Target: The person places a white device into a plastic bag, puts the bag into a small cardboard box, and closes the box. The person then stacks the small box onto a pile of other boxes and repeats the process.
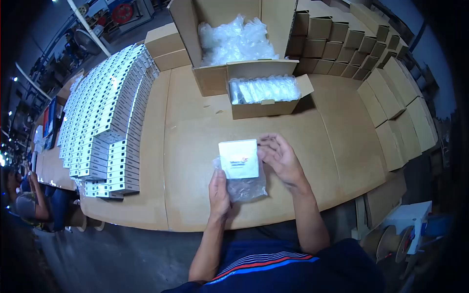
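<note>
The largest surface is given by the tabletop [190,132], covered in smooth tan board with visible seams. On its left, a tall block of white cartons [105,112] is built up, crisp-edged and marked with small dark squares; at the far right, plain brown boxes [320,28] of matte cardboard are stacked. At the back, a large carton [211,80] is filled with crumpled, glossy plastic bags [237,41], and in front of it a smaller carton [264,110] is packed with a row of wrapped packets [266,89]. Near the table's front edge, the clear pouch [246,191] is pinched at its left side by the left hand [218,195], thumb on top; it looks thin, limp and rather slippery, best gripped by its edge. By the right hand [283,163], fingers and thumb are held apart beside the white box's upper right edge; whether contact is made cannot be told. The white box [238,156] is held between the hands, overlapping the pouch; whether it is partly inside cannot be made out. It appears light, square and fairly stiff, its printed face smooth and easily dented, so its side edges would be best grasped.
</note>
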A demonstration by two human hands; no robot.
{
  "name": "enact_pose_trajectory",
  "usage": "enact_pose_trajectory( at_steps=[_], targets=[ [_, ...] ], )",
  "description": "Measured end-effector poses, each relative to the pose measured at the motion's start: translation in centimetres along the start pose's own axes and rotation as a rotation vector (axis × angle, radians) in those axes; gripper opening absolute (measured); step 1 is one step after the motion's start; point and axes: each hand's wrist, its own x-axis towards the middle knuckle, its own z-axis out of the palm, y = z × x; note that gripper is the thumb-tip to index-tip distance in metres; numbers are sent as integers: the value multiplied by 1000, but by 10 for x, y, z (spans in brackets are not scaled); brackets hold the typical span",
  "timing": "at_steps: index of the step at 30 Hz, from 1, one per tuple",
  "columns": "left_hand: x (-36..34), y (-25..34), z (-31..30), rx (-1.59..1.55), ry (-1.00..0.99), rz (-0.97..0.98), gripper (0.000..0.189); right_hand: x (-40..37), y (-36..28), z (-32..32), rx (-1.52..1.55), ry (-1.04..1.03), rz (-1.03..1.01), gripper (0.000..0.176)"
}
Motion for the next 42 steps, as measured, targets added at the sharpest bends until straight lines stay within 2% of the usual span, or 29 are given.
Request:
enact_pose_trajectory(
  at_steps=[3, 4, 10, 13, 16, 19, 22, 24, 26, 28, 31, 32, 35, 38, 41, 42],
  targets=[
    [5, 3, -2, 80, -6, 66, 52, -15, 24, -19, 100, -120, 137, 26],
    [6, 3, -2, 86, -12, 77, 52, -17, 30, -18, 145, -100, 132, 19],
    [13, 9, -7, 261, -60, 145, 52, -14, 32, -22, 47, -5, 37, 10],
    [14, 22, 1, 377, -91, 224, 53, -12, 30, -19, 17, 9, -128, 11],
    [16, 21, -4, 373, -142, 238, 53, -13, 36, -23, 56, -26, -135, 13],
    [17, 18, -3, 259, -78, 187, 54, -15, 28, -15, 164, -20, -78, 23],
    [18, 18, -5, 225, -92, 151, 54, -19, 25, -4, 134, -61, -59, 34],
    [16, 23, -3, 292, -51, 15, 50, -19, 36, -11, 63, -88, -51, 36],
    [12, 29, 5, 328, -46, 48, 46, -18, 42, -19, -63, -112, -43, 37],
    [13, 29, 24, 329, -84, 247, 42, -19, 42, -18, -107, -110, -64, 32],
    [11, 24, 19, 178, -27, 29, 32, -17, 35, -19, -225, -194, -141, 23],
    [11, 25, 20, 206, -21, 18, 32, -17, 32, -20, -274, -237, -174, 20],
    [9, 30, 23, 247, 21, -20, 32, -21, 25, -19, -339, -190, -97, 15],
    [11, 30, 24, 224, 95, -40, 32, -21, 30, -22, -124, -73, 10, 17],
    [16, 30, 22, 202, 142, -18, 30, -17, 30, -33, -83, 40, -246, 17],
    [16, 34, 23, 164, 143, -18, 30, -16, 26, -30, -120, -6, -366, 15]
  ],
)
